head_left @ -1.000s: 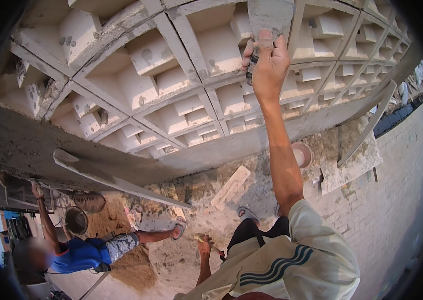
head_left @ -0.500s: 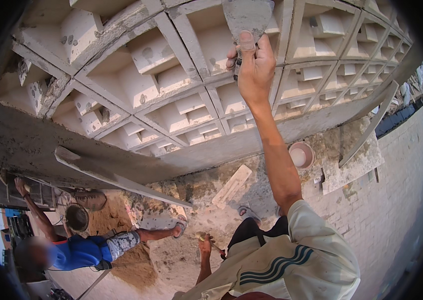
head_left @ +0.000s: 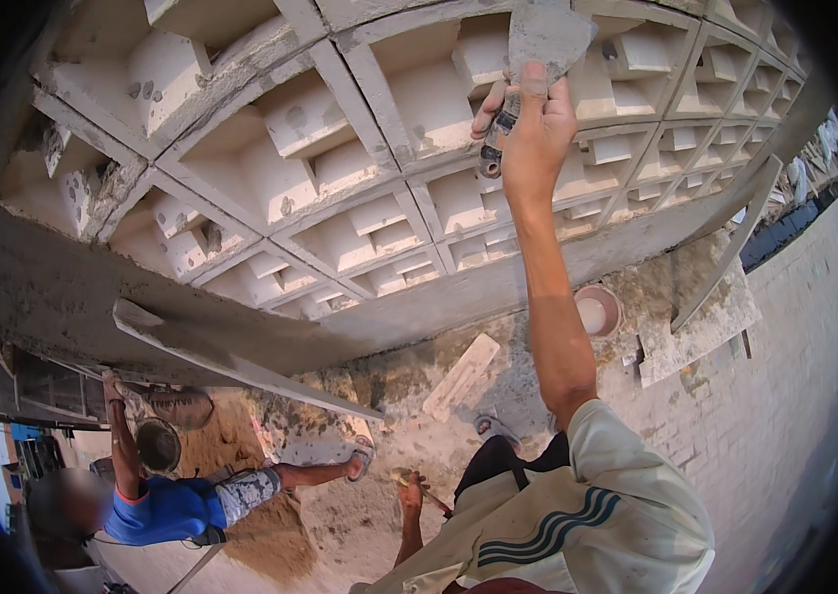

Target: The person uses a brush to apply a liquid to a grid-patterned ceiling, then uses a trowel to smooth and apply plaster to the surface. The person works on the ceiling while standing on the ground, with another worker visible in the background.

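A wide-bladed putty knife [head_left: 547, 42] is gripped in my right hand [head_left: 538, 119], its thumb lying along the blade's base and its dark handle showing below the fingers. The blade is against or close to the pale openwork block wall [head_left: 386, 173], near its upper middle; whether it touches I cannot tell. My left hand [head_left: 411, 491] hangs low by my waist, closed round a thin tool with a light handle [head_left: 433, 497]. What kind of tool it is does not show.
A pinkish bucket [head_left: 598, 310] stands at the wall's foot, near a pale board [head_left: 461, 376]. Planks [head_left: 231, 361] lean on the wall at left and right. At far left a co-worker in a blue shirt [head_left: 166, 510] reaches to the wall beside sand [head_left: 275, 540] and a dark bucket [head_left: 156, 445].
My right hand has moved right and slightly down along the wall with the putty knife. The co-worker's raised arm has shifted to the right. My left hand has barely moved.
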The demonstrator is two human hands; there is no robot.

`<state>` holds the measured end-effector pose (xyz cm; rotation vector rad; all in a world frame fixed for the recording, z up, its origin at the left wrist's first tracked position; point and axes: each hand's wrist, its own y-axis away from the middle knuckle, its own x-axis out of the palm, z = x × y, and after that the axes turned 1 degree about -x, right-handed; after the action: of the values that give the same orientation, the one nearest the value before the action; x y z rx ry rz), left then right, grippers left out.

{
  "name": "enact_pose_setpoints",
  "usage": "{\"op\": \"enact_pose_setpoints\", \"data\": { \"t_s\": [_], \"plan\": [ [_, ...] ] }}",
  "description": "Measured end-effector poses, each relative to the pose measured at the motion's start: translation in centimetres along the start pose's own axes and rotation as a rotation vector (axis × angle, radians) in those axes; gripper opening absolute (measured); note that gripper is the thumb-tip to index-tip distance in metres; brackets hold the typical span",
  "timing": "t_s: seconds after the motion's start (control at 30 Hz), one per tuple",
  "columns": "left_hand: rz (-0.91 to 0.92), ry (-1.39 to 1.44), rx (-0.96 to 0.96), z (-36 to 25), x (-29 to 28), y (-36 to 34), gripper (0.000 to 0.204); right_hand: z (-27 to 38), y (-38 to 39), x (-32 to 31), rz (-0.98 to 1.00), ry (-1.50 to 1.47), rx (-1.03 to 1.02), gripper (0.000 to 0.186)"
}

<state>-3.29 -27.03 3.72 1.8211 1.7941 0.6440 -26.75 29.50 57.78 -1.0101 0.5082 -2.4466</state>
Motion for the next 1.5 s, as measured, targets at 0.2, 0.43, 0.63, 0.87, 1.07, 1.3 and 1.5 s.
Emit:
{"op": "enact_pose_setpoints", "data": {
  "t_s": [0.2,0.43,0.63,0.87,1.07,1.3,1.5],
  "plan": [
    [-0.002,0.071,-0.023,-1.1,0.3,-0.5,0.037,0.8,0.4,0.4,0.007,-0.055,0.023,0.036],
    [-0.013,0.011,0.017,-1.4,0.1,0.0,0.037,2.2,1.0,0.9,-0.032,-0.116,0.093,0.034],
    [-0.016,-0.052,-0.028,-0.9,0.1,0.2,0.038,2.7,1.9,1.4,0.024,-0.054,0.118,0.034],
    [0.01,0.007,-0.008,-1.1,0.4,0.0,0.038,3.2,-2.1,-1.3,-0.049,-0.028,-0.045,0.039],
    [0.016,-0.021,-0.006,-1.8,0.5,-0.9,0.037,2.5,-2.7,-1.4,0.08,0.086,0.0,0.041],
    [0.032,-0.073,0.028,-2.3,0.8,-1.2,0.035,3.4,-2.6,-0.9,0.075,0.112,0.05,0.039],
    [0.085,0.006,0.109,-6.7,5.6,-3.8,0.046,9.4,-2.1,-1.5,0.156,0.439,-0.095,0.03]
  ]
}}
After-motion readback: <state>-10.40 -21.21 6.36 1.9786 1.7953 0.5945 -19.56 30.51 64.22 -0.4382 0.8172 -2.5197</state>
